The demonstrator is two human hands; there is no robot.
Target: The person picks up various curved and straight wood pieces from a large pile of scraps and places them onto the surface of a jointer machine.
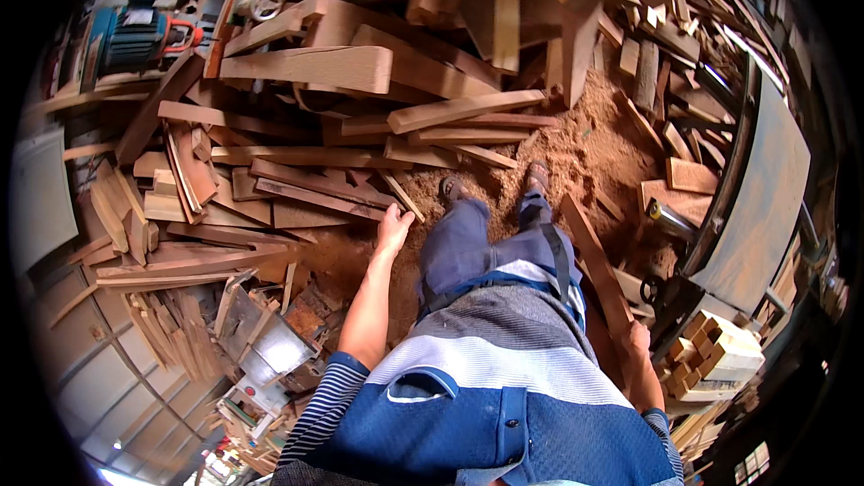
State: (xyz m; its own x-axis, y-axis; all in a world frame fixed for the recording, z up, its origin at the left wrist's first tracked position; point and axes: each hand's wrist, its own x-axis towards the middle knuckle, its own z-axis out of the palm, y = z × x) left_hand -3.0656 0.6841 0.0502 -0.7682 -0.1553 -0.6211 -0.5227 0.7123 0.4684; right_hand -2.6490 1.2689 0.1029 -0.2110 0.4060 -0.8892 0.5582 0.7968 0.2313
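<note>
My right hand (637, 340), low at my right side, is closed on a long reddish-brown wooden board (596, 256). The board slants away along my right leg toward the sawdust. Out to the left, my left hand (391, 230) has its fingers curled, beside the near ends of dark wooden strips (315, 199) in the pile. A short pale strip (402, 197) lies just past its fingertips. Whether those fingers pinch anything is too small to make out.
Ahead lies a heap of cut timber, with a thick tapered board (310, 67) on top. Sawdust (589, 130) covers the floor around my feet. A machine table (756, 207) stands at right, near stacked wood blocks (715, 355). A blue motor (135, 39) sits far left.
</note>
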